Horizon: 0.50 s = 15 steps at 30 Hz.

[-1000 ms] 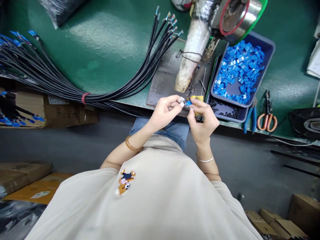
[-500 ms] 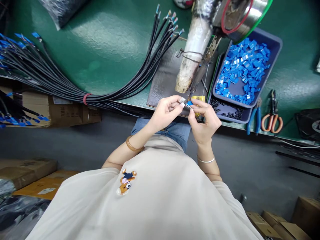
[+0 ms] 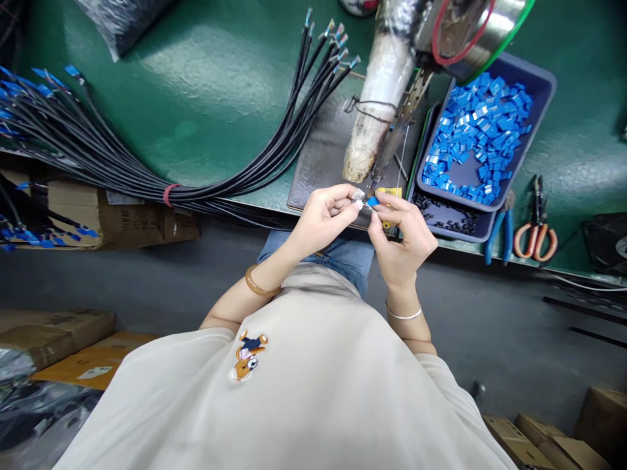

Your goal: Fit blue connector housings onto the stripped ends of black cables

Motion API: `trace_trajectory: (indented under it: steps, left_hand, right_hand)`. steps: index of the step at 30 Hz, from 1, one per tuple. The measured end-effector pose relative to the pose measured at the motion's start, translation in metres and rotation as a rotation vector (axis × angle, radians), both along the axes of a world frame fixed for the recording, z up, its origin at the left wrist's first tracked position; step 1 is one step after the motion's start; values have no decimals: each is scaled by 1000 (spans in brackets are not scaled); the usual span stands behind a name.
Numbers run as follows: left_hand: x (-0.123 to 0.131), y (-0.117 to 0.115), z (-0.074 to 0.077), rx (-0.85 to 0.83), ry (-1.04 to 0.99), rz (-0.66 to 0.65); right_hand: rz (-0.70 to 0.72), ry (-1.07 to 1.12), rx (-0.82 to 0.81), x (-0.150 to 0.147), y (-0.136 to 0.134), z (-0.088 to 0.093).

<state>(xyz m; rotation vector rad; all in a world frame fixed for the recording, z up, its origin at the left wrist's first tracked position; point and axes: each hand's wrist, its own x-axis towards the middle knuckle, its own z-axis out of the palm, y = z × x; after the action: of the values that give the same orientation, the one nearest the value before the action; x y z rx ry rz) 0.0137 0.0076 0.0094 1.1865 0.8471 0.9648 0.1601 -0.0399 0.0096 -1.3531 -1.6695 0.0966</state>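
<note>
My left hand [image 3: 327, 219] pinches a small silvery piece [image 3: 358, 195] at the table's front edge, in front of the white-wrapped nozzle of a machine [image 3: 375, 117]. Close on its right, my right hand [image 3: 402, 232] has thumb and fingers drawn together around a small blue connector [image 3: 373, 202]. Thin pale strands show between the two sets of fingertips; their exact hold is too small to tell. A yellow item [image 3: 390, 193] lies just behind my right fingers.
Black cables [image 3: 220, 186] with a red tie run along the left. At the right stand a bin [image 3: 533, 124] of blue connectors, a lower tray [image 3: 477, 232] of black bits, blue-handled pliers [image 3: 499, 235] and orange-handled pliers [image 3: 536, 228]. Cardboard boxes [image 3: 142, 219] sit below the table.
My right hand has shifted very slightly to the right. My left hand stays almost where it was, and both keep their pinched grips.
</note>
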Motion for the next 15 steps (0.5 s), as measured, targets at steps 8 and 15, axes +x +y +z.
trace_trajectory:
  steps: [8,15]
  left_hand:
    - [-2,2,3,-76,-23,-89]
    - [-3,0,-3,-43,23,-77]
  right_hand:
    - [53,-83,21,3,-3,0]
    - [19,-120,51,3,1,0]
